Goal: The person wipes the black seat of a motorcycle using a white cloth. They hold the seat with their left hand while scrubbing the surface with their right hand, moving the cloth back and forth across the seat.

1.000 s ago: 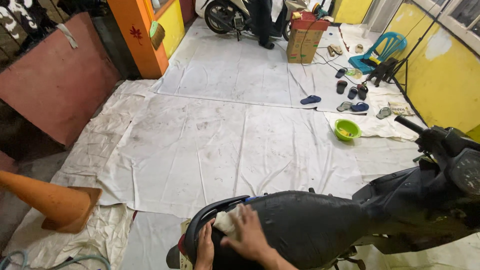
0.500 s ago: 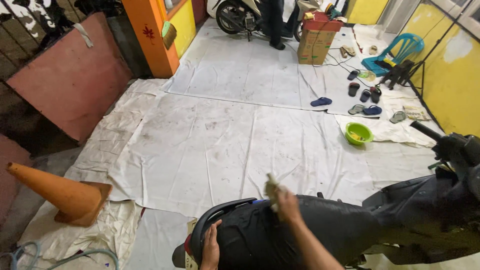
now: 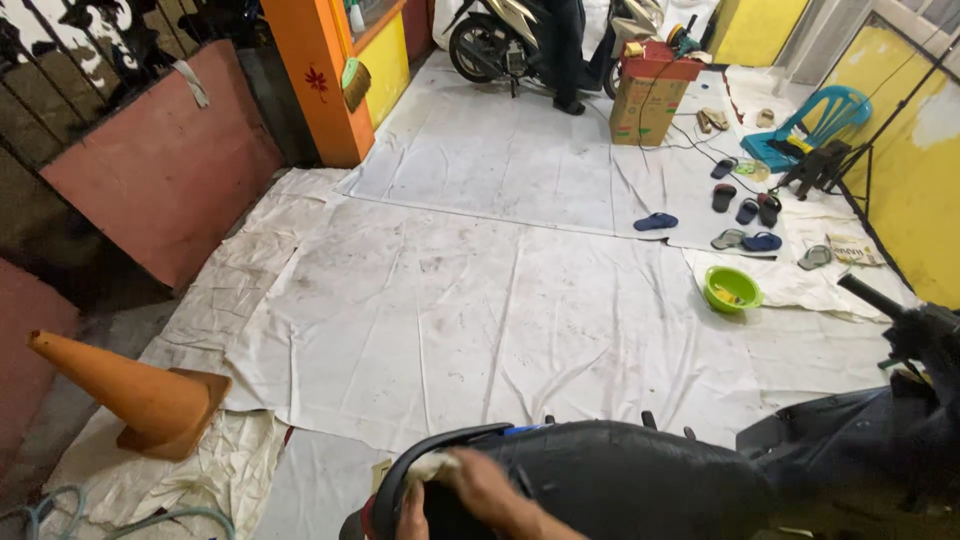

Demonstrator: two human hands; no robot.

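A black scooter stands along the bottom edge, its seat (image 3: 620, 470) running left to right and its handlebar (image 3: 880, 300) at the right. My right hand (image 3: 485, 488) presses a pale crumpled cloth (image 3: 432, 466) onto the rear end of the seat. My left hand (image 3: 410, 518) is partly cut off by the frame's bottom edge. It grips the scooter's tail just under the curved black rear rail (image 3: 440, 440).
Stained white sheets (image 3: 480, 300) cover the floor. An orange cone (image 3: 130, 390) lies tipped at the left, with a hose (image 3: 60, 505) below it. A green bowl (image 3: 732, 288), sandals (image 3: 655, 221), a cardboard box (image 3: 645, 105), a blue chair (image 3: 820, 115) and another motorcycle (image 3: 500, 40) are farther off.
My right hand lifted the cloth off the seat half a second ago and has come back down to the seat's rear end. The left hand stayed on the tail.
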